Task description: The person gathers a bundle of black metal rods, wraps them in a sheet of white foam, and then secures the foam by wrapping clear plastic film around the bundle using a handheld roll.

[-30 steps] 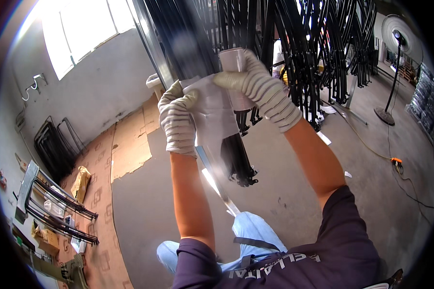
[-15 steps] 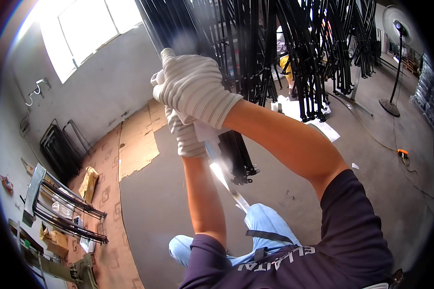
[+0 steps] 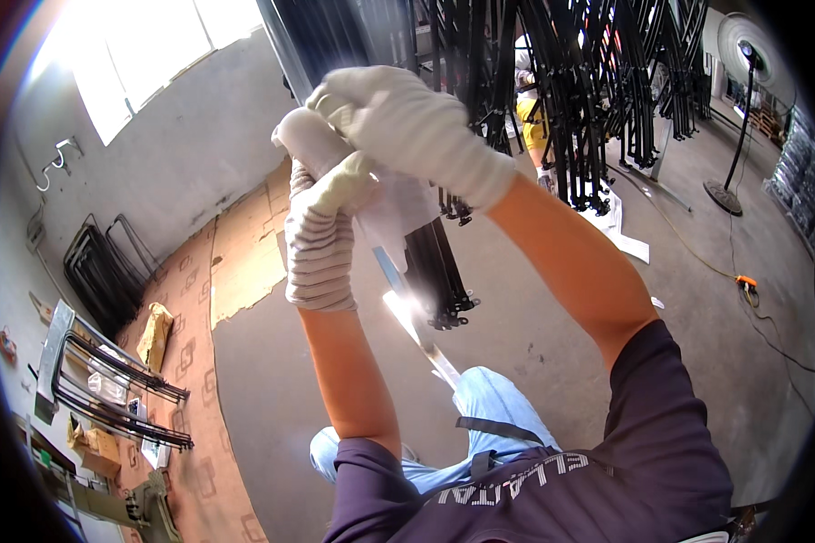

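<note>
Both my hands wear whitish knitted gloves with grey stripes. My left hand point(image 3: 321, 226) is wrapped round a pale, round-ended roll point(image 3: 315, 140) raised in front of me. My right hand point(image 3: 417, 131) is curled at the roll's upper right side, slightly blurred; its fingertips are partly hidden, and I cannot tell what they grip. A thin whitish sheet point(image 3: 397, 213) hangs below the hands, in front of a bundle of black tubes point(image 3: 436, 276) whose upper part runs up behind the gloves. Below it, a shiny metal bar point(image 3: 417, 326) slants down toward my knee.
Many black metal frames point(image 3: 561, 109) hang at the upper right, with a person in yellow point(image 3: 532, 127) behind them. White sheets point(image 3: 620, 231) lie on the floor. A standing fan point(image 3: 738, 136) and a cable with an orange connector point(image 3: 746, 282) are right; a metal rack point(image 3: 59, 348) stands left.
My right hand has shifted right, away from over the left, exposing the roll. My left hand has moved slightly left. The view has shifted a little.
</note>
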The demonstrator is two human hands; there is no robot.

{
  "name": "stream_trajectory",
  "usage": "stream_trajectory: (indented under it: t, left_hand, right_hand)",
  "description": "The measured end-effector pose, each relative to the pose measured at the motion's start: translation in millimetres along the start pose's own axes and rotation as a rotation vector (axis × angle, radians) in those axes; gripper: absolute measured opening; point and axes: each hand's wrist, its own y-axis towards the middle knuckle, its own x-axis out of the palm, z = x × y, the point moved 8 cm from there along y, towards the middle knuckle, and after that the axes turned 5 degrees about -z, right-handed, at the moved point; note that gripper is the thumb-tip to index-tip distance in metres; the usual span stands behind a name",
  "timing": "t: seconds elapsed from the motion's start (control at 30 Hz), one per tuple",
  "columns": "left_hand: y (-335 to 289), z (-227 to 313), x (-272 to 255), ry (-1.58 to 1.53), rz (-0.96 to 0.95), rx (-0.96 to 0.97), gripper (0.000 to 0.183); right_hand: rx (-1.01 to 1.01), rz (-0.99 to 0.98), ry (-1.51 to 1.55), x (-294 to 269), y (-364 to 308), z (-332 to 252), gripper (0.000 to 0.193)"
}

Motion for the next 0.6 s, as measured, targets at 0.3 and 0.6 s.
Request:
stream_trajectory:
  t: [0.3,0.6]
  left_hand:
    - [9.7,-28.1,20.8,-0.155,0.029,0.086,0.052]
    - [3.7,-26.1,10.9,-0.074,0.117,0.045,0.022]
  right_hand:
    - [0.578,0.328,0.179,-5.9,-16.5,67.9,0.082]
    - [0.305,-0.224,0.974,19.0,0.1,97.9,0.031]
